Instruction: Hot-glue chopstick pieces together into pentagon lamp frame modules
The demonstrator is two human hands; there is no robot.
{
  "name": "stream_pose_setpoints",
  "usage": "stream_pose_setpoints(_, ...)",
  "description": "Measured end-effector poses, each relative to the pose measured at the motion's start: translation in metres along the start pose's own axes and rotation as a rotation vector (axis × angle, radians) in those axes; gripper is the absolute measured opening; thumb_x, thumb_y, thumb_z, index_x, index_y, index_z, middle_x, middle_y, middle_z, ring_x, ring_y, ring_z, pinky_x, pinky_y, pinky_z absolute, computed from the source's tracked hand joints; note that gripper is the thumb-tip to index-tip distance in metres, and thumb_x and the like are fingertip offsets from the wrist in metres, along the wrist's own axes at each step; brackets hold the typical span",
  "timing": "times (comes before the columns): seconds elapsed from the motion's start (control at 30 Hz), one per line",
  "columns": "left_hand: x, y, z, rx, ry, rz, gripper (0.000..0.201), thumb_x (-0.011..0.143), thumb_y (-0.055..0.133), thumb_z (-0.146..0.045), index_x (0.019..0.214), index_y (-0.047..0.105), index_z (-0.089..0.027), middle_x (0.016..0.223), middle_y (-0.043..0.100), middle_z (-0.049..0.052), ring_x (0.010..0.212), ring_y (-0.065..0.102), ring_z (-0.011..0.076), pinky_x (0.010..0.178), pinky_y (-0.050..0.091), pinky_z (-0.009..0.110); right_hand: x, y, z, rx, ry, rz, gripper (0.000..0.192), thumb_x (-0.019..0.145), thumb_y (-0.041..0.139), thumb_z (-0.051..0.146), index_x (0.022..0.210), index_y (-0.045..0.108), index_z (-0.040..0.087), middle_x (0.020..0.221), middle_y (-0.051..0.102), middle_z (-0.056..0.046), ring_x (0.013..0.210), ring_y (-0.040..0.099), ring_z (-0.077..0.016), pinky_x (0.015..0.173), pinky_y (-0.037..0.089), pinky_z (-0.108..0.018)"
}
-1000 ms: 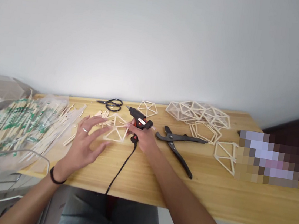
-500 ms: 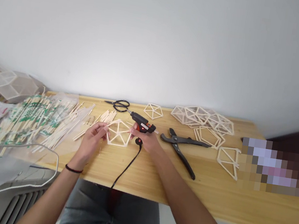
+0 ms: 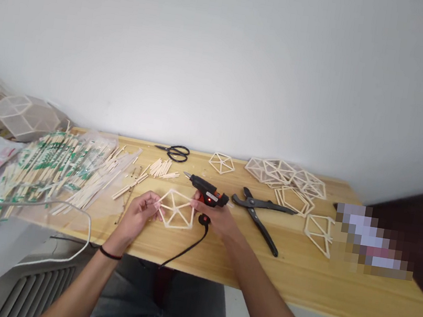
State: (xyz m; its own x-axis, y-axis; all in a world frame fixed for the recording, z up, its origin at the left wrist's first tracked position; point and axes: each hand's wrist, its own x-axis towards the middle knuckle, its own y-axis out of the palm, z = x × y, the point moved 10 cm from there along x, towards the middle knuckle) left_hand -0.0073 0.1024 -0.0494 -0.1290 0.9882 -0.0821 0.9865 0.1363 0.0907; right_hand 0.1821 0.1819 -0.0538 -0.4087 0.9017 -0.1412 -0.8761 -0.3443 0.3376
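Note:
My left hand (image 3: 138, 214) pinches the left corner of a pentagon frame of pale wooden sticks (image 3: 176, 210) that lies on the wooden table (image 3: 298, 267). My right hand (image 3: 217, 220) grips a black and orange glue gun (image 3: 206, 195), its red light on and its nozzle pointing left, just right of the frame. The gun's black cord (image 3: 184, 250) runs off the table's front edge.
Black pliers (image 3: 261, 214) lie right of the gun, black scissors (image 3: 176, 152) at the back. Several finished stick frames (image 3: 288, 178) are piled back right. Cut sticks (image 3: 160, 168) and bagged chopsticks (image 3: 51, 166) spread to the left. A blurred patch covers the right end.
My left hand went from flat and open on the table to pinching the frame's corner. The view shifted, so everything sits a little lower and further right.

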Motion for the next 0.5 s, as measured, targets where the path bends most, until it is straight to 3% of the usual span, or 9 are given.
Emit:
stream_pose_setpoints(0.07, -0.003, 0.003, 0.003, 0.001, 0.007, 0.01, 0.036, 0.086, 0.082, -0.051, 0.079, 0.069, -0.019, 0.067, 0.071, 0.002, 0.06, 0.062, 0.0154, 0.062, 0.047, 0.027, -0.015, -0.005, -0.008, 0.03, 0.013, -0.061, 0.038, 0.055, 0.104, 0.036, 0.073, 0.074, 0.021, 0.064, 0.069, 0.002, 0.055, 0.064, -0.0163, 0.046, 0.04, -0.025)
stream_pose_setpoints(0.23, -0.009, 0.013, 0.015, 0.02, 0.018, 0.045, 0.034, 0.091, 0.077, -0.052, 0.087, 0.072, -0.018, 0.071, 0.074, 0.003, 0.059, 0.063, 0.0163, 0.059, 0.047, 0.028, -0.045, -0.017, -0.034, 0.151, 0.04, -0.222, 0.044, 0.061, 0.1, 0.052, 0.078, 0.073, 0.021, 0.067, 0.069, 0.001, 0.055, 0.061, -0.0147, 0.05, 0.046, -0.027)
stream_pose_setpoints(0.43, -0.016, 0.013, 0.015, 0.128, 0.112, 0.12, 0.038, 0.099, 0.067, -0.046, 0.124, 0.071, -0.017, 0.084, 0.078, 0.007, 0.067, 0.07, 0.0184, 0.062, 0.054, 0.029, -0.062, -0.026, -0.058, 0.268, 0.075, -0.363, 0.049, 0.057, 0.101, 0.052, 0.081, 0.072, 0.021, 0.065, 0.07, 0.001, 0.053, 0.06, -0.0144, 0.048, 0.049, -0.026)
stream_pose_setpoints(0.5, -0.019, 0.014, 0.011, 0.188, 0.174, 0.14, 0.035, 0.103, 0.061, -0.041, 0.127, 0.071, -0.017, 0.085, 0.076, 0.007, 0.07, 0.071, 0.0188, 0.065, 0.056, 0.03, -0.062, -0.026, -0.06, 0.291, 0.077, -0.379, 0.047, 0.056, 0.102, 0.05, 0.08, 0.072, 0.021, 0.064, 0.069, 0.001, 0.053, 0.059, -0.0145, 0.048, 0.05, -0.027)
